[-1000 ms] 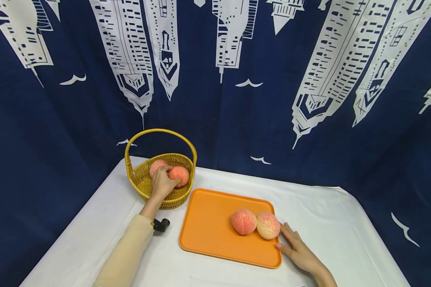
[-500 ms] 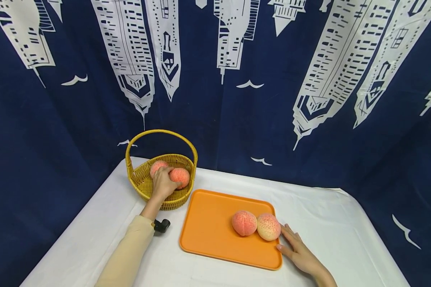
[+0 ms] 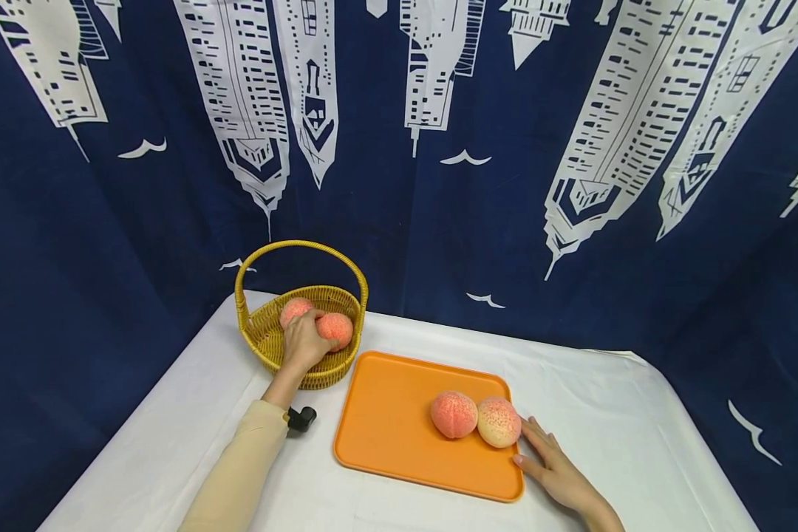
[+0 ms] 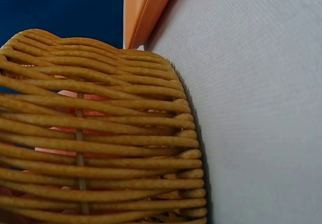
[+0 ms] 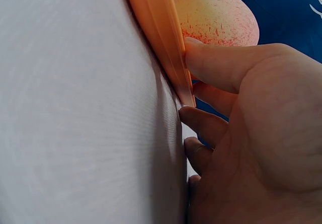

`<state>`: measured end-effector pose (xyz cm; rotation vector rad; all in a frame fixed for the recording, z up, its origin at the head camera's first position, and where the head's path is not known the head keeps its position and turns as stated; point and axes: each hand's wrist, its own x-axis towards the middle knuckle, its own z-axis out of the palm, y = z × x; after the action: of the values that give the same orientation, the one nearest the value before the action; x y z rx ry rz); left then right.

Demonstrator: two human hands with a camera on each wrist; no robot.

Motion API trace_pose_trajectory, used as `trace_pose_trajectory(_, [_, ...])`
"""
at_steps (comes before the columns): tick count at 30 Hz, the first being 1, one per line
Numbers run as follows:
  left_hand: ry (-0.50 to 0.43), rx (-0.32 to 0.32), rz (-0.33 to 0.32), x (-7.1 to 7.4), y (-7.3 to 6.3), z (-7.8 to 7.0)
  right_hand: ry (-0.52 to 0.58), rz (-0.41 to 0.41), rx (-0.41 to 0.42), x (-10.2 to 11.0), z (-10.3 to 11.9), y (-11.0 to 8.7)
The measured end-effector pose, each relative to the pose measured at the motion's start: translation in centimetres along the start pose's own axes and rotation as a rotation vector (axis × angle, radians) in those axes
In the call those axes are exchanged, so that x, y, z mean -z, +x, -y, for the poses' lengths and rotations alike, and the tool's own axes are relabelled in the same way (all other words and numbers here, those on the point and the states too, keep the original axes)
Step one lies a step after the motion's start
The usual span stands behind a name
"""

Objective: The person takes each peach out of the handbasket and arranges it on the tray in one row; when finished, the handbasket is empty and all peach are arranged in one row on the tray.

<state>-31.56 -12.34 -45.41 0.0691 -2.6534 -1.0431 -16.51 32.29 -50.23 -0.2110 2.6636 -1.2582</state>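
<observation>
Left hand: reaches into the wicker basket at the left of the table, thumb and forefinger curled about the gripped peach. That fruit sits in the basket's right half, immediately right of the palm, thumb on its near side, forefinger on its far side; being round, it presents no long axis. A second peach lies beyond the knuckles. Right hand: well apart, fingers loosely extended, gripping nothing, at the right edge of the orange tray, beside the paler peach. The left-wrist view shows mainly basket weave, pink through its gaps; the right-wrist view discloses the thumb against the tray rim, other fingers lower, by the tabletop.
</observation>
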Motion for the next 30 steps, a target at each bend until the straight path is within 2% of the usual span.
trace_pose_trajectory(7, [0.050, -0.017, -0.004, -0.15, -0.04, -0.09, 0.001, -0.013, 0.018, -0.14, -0.03, -0.26])
trace_pose_trajectory(14, [0.016, -0.034, -0.006, -0.22, 0.01, -0.29, -0.013, -0.038, 0.052, -0.19, -0.06, -0.41])
trace_pose_trajectory(22, [-0.092, -0.048, 0.030, -0.43, 0.04, -0.41, 0.000, -0.036, 0.027, -0.13, -0.11, -0.49])
trace_pose_trajectory(30, [-0.167, -0.064, 0.024, -0.10, 0.10, 0.04, -0.015, -0.061, 0.079, -0.26, -0.23, -0.58])
